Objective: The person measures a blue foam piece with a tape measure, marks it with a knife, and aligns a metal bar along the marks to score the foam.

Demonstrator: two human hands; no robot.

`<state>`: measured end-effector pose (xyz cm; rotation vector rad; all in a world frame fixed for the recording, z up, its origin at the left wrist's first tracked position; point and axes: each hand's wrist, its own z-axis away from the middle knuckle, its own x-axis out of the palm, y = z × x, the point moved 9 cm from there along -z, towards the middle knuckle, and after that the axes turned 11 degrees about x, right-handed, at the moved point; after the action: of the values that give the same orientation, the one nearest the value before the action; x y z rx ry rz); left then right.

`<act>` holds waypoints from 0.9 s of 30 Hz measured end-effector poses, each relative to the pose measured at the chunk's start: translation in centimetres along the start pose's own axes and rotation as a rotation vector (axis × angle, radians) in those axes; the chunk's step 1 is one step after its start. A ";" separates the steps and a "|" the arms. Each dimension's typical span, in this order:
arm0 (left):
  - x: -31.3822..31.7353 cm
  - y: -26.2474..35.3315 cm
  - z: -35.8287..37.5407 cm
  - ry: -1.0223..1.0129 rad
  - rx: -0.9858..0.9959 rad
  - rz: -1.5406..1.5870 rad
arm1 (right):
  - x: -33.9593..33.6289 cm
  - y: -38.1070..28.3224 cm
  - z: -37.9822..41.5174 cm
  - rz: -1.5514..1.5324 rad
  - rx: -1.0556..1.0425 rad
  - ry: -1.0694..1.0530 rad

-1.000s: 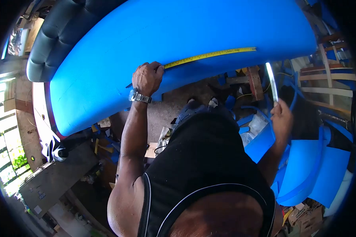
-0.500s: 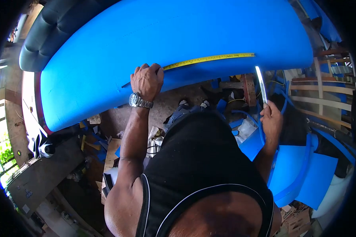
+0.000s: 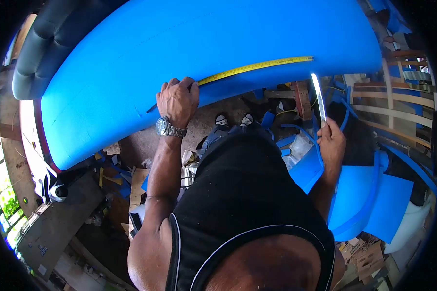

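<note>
left hand (image 3: 177, 101), frame center-left: fingers curled tight, pinning yellow tape measure (image 3: 257, 68) onto blue foam slab (image 3: 179, 53) w/ tape running right. right hand (image 3: 332, 143), center-right: fist round upright knife (image 3: 318, 97).

An upholstery workshop. Blue foam slab (image 3: 204, 43), foam offcuts (image 3: 374, 199), wooden chair frames (image 3: 398, 104). Scraps litter the floor (image 3: 145, 145).

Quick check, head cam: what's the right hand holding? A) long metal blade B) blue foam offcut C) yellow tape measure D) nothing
A: the right hand grips a long metal blade pointing up toward the blue foam slab, while the yellow tape measure lies on the foam, pinned at one end by the left hand.
</note>
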<state>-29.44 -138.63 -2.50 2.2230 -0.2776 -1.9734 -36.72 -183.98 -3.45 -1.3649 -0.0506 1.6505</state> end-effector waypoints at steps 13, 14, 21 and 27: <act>-0.9 -0.3 0.0 0.016 0.011 -0.024 | -0.4 -1.3 0.4 0.060 0.020 0.008; -1.0 -0.4 0.1 0.019 0.009 -0.024 | -0.4 -1.4 0.4 0.063 0.014 0.008; -0.3 -1.9 0.8 0.077 -0.018 -0.069 | 1.5 -2.7 -1.1 0.163 -0.060 0.068; 1.8 -2.7 0.3 0.114 0.073 -0.121 | 1.9 -4.8 -3.6 0.383 -0.241 0.235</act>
<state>-29.47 -136.46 -4.95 2.4416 -0.2096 -1.9141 -30.83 -181.95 -3.48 -1.8328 0.1641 1.8249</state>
